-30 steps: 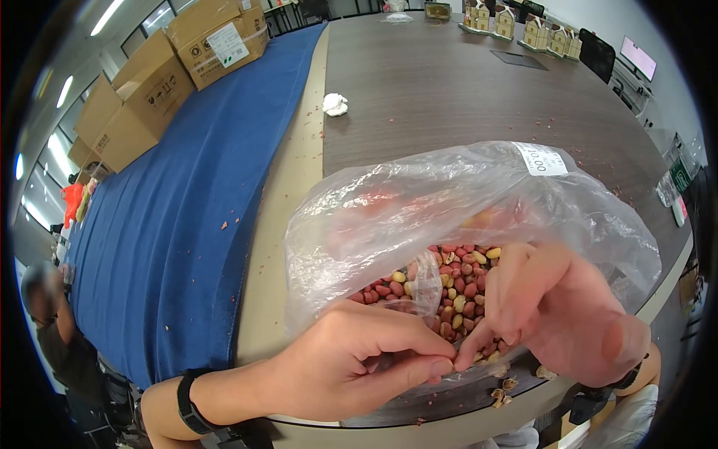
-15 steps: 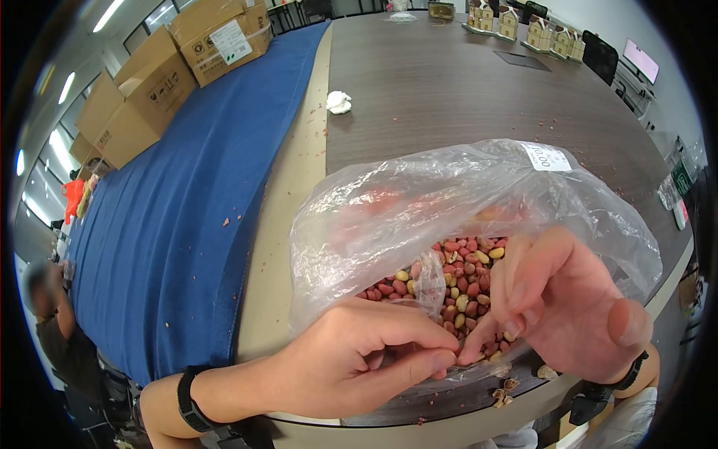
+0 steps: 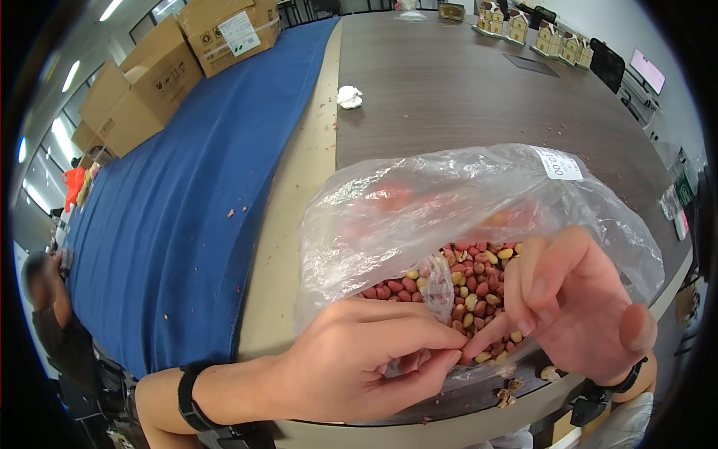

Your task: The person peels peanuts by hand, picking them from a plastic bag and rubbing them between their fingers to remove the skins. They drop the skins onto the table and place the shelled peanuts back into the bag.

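A clear plastic bag (image 3: 441, 176) with a white price label (image 3: 558, 163) lies on the table, its mouth spread toward me. Red-skinned peanuts (image 3: 479, 288) fill the opening, with paler yellowish ones among them. My left hand (image 3: 366, 359) is closed in a pinch at the bag's near edge. Whatever lies between its thumb and fingertips is too small or hidden to name. Palm up, my right hand (image 3: 580, 314) is over the right side of the peanuts, thumb apart and some fingers bent. One finger stretches left to the left fingertips, and I see nothing held in this hand.
Broken shell bits (image 3: 508, 392) lie by the table's near edge. A crumpled white tissue (image 3: 349, 97) is beyond the bag. Blue cloth (image 3: 202, 187) covers the left side, with cardboard boxes (image 3: 149, 97) on it. Small model houses (image 3: 516, 26) stand far back. A person (image 3: 56, 314) sits at far left.
The view has shifted slightly, so the table and bag appear a little further right. Both hands keep nearly the same pose, the left pinched and the right finger against it.
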`<control>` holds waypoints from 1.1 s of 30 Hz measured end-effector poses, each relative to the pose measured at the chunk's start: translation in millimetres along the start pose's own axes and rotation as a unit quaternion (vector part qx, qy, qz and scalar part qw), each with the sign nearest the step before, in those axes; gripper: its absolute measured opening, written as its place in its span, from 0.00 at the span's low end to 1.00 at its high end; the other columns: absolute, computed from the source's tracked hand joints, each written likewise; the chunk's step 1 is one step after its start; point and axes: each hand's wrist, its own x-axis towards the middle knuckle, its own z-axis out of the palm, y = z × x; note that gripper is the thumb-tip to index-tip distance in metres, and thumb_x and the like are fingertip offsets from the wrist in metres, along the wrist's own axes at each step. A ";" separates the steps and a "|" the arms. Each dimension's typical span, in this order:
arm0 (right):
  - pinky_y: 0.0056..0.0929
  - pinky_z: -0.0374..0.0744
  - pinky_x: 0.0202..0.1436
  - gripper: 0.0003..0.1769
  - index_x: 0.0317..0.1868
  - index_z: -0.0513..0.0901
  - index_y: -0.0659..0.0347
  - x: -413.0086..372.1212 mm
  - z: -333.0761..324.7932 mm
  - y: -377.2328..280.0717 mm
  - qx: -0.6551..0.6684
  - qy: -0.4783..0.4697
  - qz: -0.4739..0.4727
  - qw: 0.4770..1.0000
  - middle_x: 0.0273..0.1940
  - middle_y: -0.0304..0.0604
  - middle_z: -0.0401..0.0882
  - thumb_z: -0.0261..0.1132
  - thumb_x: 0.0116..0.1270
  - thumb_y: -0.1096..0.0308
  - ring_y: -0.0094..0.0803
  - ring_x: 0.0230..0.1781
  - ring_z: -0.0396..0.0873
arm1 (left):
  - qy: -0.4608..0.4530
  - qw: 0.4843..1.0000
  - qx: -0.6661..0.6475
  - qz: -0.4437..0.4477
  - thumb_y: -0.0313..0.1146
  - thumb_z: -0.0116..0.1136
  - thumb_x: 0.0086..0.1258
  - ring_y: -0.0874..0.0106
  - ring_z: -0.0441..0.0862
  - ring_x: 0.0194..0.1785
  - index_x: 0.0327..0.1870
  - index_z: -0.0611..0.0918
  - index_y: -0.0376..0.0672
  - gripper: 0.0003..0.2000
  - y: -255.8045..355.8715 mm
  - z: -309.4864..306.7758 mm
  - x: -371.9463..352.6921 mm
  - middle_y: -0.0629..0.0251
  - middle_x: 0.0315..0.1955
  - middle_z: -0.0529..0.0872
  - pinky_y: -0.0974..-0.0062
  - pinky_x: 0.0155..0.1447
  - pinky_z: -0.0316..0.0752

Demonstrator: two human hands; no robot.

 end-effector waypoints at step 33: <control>0.66 0.63 0.72 0.28 0.50 0.86 0.63 -0.8 7.7 -19.0 -0.566 -0.062 -0.160 0.806 0.42 0.51 0.90 0.57 0.69 0.47 0.57 0.58 0.83 | 0.053 0.929 -0.255 -0.263 0.46 0.40 0.84 0.75 0.86 0.24 0.72 0.66 0.35 0.26 21.2 -10.5 1.2 0.46 0.48 0.89 0.86 0.22 0.71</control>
